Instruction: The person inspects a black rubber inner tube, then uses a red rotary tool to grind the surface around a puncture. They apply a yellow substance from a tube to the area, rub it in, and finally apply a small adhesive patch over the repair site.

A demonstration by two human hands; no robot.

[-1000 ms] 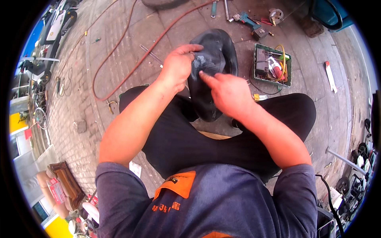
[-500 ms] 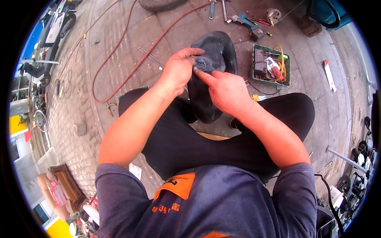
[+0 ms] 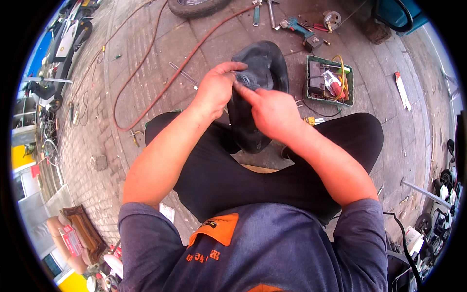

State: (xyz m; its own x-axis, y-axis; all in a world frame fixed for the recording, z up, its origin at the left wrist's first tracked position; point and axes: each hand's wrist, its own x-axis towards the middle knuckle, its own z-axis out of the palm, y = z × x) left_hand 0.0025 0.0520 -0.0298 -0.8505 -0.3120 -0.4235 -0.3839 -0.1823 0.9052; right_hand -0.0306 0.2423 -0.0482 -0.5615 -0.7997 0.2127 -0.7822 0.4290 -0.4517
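Note:
A black rubber inner tube [image 3: 265, 63] is folded between my knees, hanging down to the pavement. My left hand [image 3: 215, 90] pinches its upper fold from the left, thumb and fingers closed on the rubber. My right hand [image 3: 272, 111] rests on the tube from the right, its index finger pressed onto a small greyish spot on the rubber just beside my left fingertips. The lower part of the tube is hidden behind my right hand and legs.
A green crate [image 3: 330, 80] with tools and wires sits to the right of the tube. A red hose [image 3: 160, 82] snakes over the brick paving at left. A cordless drill [image 3: 300, 29] and a tyre [image 3: 197, 6] lie farther ahead. A white tube [image 3: 403, 90] lies at right.
Both hands stay on the tube; they have shifted slightly up in the picture, and my right index finger now presses closer to my left fingertips.

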